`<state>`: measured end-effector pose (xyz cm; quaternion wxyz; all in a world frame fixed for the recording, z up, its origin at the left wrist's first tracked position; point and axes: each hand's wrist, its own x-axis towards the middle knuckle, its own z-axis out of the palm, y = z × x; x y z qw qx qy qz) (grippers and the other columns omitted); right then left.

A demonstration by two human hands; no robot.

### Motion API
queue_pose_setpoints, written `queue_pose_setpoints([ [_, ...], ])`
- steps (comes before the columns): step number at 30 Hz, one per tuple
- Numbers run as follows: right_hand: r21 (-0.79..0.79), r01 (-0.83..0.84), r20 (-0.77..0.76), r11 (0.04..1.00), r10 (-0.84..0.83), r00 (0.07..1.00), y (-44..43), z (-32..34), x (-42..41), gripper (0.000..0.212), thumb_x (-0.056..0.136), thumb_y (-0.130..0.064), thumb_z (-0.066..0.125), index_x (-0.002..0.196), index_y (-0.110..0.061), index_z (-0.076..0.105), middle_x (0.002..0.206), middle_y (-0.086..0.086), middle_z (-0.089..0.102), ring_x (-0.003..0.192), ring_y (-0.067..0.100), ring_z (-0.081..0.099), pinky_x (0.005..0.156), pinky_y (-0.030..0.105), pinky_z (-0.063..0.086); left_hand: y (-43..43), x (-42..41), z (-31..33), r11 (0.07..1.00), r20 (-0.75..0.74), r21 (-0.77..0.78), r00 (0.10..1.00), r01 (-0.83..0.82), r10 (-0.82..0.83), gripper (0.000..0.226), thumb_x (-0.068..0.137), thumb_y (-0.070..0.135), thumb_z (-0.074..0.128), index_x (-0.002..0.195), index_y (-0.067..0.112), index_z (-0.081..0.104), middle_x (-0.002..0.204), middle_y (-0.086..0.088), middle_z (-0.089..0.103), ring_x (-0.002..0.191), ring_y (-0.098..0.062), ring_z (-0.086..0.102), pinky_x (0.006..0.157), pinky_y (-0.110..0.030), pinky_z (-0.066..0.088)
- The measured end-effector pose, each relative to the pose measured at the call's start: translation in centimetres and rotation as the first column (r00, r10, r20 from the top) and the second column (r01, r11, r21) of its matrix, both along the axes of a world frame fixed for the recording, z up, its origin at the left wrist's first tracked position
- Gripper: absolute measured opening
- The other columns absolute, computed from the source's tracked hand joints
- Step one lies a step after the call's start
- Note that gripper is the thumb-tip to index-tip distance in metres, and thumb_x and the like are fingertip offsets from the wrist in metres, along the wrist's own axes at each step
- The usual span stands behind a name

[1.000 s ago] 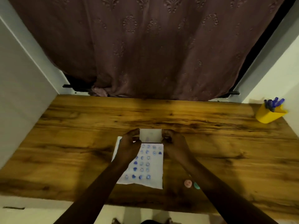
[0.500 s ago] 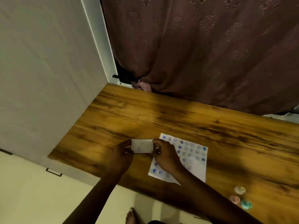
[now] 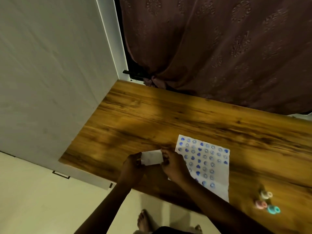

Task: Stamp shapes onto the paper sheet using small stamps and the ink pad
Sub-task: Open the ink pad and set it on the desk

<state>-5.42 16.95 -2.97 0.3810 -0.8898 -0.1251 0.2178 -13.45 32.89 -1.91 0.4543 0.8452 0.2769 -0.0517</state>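
Observation:
A white paper sheet (image 3: 212, 162) covered with rows of blue stamped hearts and faces lies on the wooden table (image 3: 152, 119). My left hand (image 3: 132, 166) and my right hand (image 3: 173, 164) both grip a small white rectangular piece (image 3: 152, 157), one at each end, just above the table to the left of the sheet. It looks like a closed ink pad or a folded paper; I cannot tell which. Three small stamps lie to the right of the sheet: a cream stamp (image 3: 265, 194), a pink stamp (image 3: 260, 204) and a teal stamp (image 3: 273, 209).
A white wall panel (image 3: 50, 81) borders the table's left end. A dark brown curtain (image 3: 211, 48) hangs behind the far edge. My bare foot (image 3: 145, 222) stands on the pale floor below the near edge.
The view has swung left, so the sheet and stamps now sit to the right. Both hands carried the small white piece off the sheet's top edge to its left.

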Motion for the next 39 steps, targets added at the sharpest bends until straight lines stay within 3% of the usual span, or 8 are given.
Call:
queue_pose_setpoints([
  [3, 0.001, 0.017, -0.018, 1.000, -0.017, 1.000, 0.0, -0.1, -0.1, 0.050, 0.094, -0.007, 0.066, 0.142, -0.016, 0.053, 0.145, 0.006, 0.057, 0.137, 0.022, 0.053, 0.112, 0.028, 0.042, 0.3, 0.2, -0.5, 0.997, -0.016, 0.066, 0.999, 0.030, -0.029, 0.042, 0.092, 0.011, 0.071, 0.132, 0.006, 0.063, 0.129, -0.015, 0.071, 0.115, -0.028, 0.071, 0.097, -0.037, 0.059],
  [8, -0.047, -0.014, 0.018, 0.999, 0.015, 1.000, -0.6, -0.1, -0.2, 0.054, 0.093, -0.011, 0.068, 0.144, -0.020, 0.051, 0.144, 0.002, 0.059, 0.136, 0.020, 0.054, 0.112, 0.029, 0.043, 0.3, 0.3, -0.9, 0.982, 0.030, 0.163, 0.995, 0.093, -0.099, 0.055, 0.088, 0.019, 0.077, 0.137, 0.009, 0.057, 0.138, -0.013, 0.062, 0.123, -0.030, 0.063, 0.099, -0.035, 0.055],
  [11, -0.061, -0.014, 0.031, 0.998, 0.016, 0.999, -0.8, -0.1, -0.2, 0.053, 0.092, -0.012, 0.069, 0.142, -0.020, 0.053, 0.143, 0.001, 0.060, 0.134, 0.020, 0.054, 0.112, 0.028, 0.042, 0.6, 0.5, -0.9, 0.897, 0.028, 0.375, 0.964, 0.234, -0.263, 0.066, 0.088, 0.025, 0.075, 0.148, 0.020, 0.049, 0.152, -0.004, 0.047, 0.138, -0.029, 0.048, 0.107, -0.039, 0.053],
  [14, -0.079, 0.000, 0.041, 0.997, 0.003, 0.999, -0.6, -0.2, -0.2, 0.055, 0.092, -0.014, 0.069, 0.143, -0.021, 0.051, 0.144, 0.001, 0.058, 0.136, 0.021, 0.052, 0.116, 0.034, 0.041, 0.8, 1.2, -0.6, 0.775, -0.074, 0.478, 0.899, 0.412, -0.432, 0.063, 0.088, 0.030, 0.073, 0.147, 0.027, 0.050, 0.154, 0.002, 0.046, 0.143, -0.026, 0.040, 0.111, -0.039, 0.050],
  [17, -0.088, -0.002, 0.049, 0.996, 0.006, 0.999, -0.6, -0.2, -0.2, 0.060, 0.091, -0.014, 0.069, 0.146, -0.023, 0.048, 0.145, 0.001, 0.057, 0.137, 0.021, 0.051, 0.116, 0.038, 0.043, 1.2, 1.8, -0.5, 0.720, -0.150, 0.489, 0.861, 0.492, -0.486, 0.059, 0.089, 0.033, 0.072, 0.145, 0.025, 0.053, 0.152, 0.001, 0.050, 0.141, -0.025, 0.043, 0.112, -0.039, 0.048],
  [22, -0.097, -0.017, 0.094, 0.995, 0.027, 0.995, -0.6, -0.2, -0.5, 0.059, 0.092, -0.016, 0.067, 0.147, -0.023, 0.047, 0.146, 0.002, 0.056, 0.137, 0.022, 0.051, 0.114, 0.039, 0.044, 2.1, 2.3, -0.5, 0.677, -0.145, 0.500, 0.823, 0.540, -0.549, 0.053, 0.091, 0.033, 0.069, 0.142, 0.024, 0.057, 0.146, -0.002, 0.057, 0.135, -0.026, 0.050, 0.107, -0.040, 0.050],
  [31, -0.090, 0.002, 0.135, 0.996, 0.010, 0.991, -0.6, 0.4, -0.6, 0.052, 0.097, -0.025, 0.065, 0.146, -0.020, 0.047, 0.147, 0.002, 0.055, 0.138, 0.020, 0.050, 0.115, 0.026, 0.035, 3.0, 3.2, -0.1, 0.677, -0.155, 0.461, 0.803, 0.573, -0.575, 0.051, 0.091, 0.043, 0.068, 0.139, 0.026, 0.060, 0.140, 0.000, 0.063, 0.129, -0.021, 0.057, 0.103, -0.032, 0.048],
  [39, -0.169, 0.038, 0.210, 0.985, -0.001, 0.978, -0.4, 0.5, -0.8, 0.055, 0.097, -0.034, 0.063, 0.148, -0.026, 0.044, 0.151, -0.001, 0.050, 0.144, 0.021, 0.042, 0.121, 0.030, 0.024, 4.6, 5.0, 2.0, 0.644, -0.180, 0.380, 0.736, 0.664, -0.653, 0.041, 0.093, 0.036, 0.062, 0.132, 0.025, 0.069, 0.133, 0.000, 0.072, 0.120, -0.020, 0.068, 0.099, -0.032, 0.054],
])
